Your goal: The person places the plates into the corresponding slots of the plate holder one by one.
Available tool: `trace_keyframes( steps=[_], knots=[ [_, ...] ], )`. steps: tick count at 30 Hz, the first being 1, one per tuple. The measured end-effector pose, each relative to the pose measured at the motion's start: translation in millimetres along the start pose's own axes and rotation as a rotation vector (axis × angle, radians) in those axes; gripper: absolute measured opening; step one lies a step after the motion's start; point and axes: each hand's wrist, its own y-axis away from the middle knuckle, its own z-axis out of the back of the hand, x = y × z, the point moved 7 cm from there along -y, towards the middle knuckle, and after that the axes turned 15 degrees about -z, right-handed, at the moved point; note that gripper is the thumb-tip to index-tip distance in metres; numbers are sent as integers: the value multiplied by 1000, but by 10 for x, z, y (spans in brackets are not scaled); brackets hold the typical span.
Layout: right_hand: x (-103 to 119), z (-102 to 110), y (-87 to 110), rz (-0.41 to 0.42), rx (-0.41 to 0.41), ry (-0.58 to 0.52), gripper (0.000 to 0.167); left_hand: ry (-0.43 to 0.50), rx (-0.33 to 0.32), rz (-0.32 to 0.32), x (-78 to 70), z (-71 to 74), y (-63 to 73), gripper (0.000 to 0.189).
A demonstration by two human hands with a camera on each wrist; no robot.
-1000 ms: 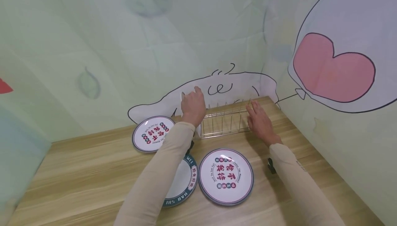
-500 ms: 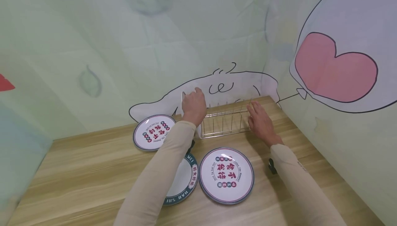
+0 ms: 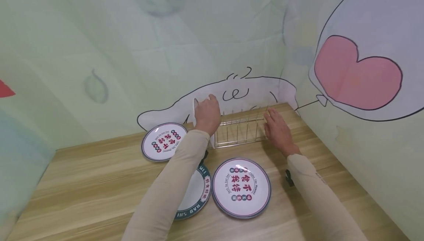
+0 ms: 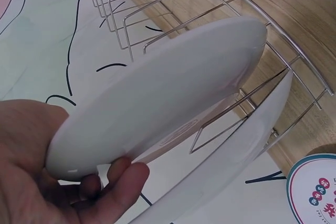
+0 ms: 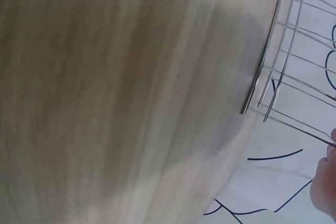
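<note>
My left hand (image 3: 207, 115) grips a white plate (image 4: 157, 93) by its edge, thumb and fingers on either side in the left wrist view. That plate stands on edge at the left end of a wire dish rack (image 3: 237, 132). Beside it a second white plate (image 4: 226, 156) leans in the rack, with an upright wire between the two. At the rack's right end, my right hand (image 3: 278, 130) holds the end wire with its fingertips. Only part of the right hand (image 5: 324, 182) shows in the right wrist view. From the head, my left hand hides most of the racked plates.
A plate with red lettering (image 3: 162, 141) lies left of the rack near the wall. Closer in, a teal-rimmed plate (image 3: 204, 193), partly under my left forearm, lies beside another red-lettered plate (image 3: 241, 187). The wooden table (image 3: 82, 182) meets a cartoon-printed wall covering (image 3: 116, 42) behind the rack.
</note>
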Motion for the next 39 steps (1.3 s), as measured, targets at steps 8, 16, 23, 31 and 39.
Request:
trace_keyframes(
  steps=[8,16,23,31,39],
  knots=[
    [9,-44,-12,-31,22,22,29,13,-30,-6,17,-29,5,58],
    [-22,-24,-21,-46,37,-20,28,34,-15,4,5,-62,-11,59],
    [-46,-11,5,-54,27,-51,27,40,-7,8,-11,-92,-19,57],
    [-30,5,22,-53,13,-47,27,40,-5,16,-11,-103,-21,57],
    [-27,17,35,-45,1,-46,27,21,-8,24,-5,-97,-25,56]
  ],
)
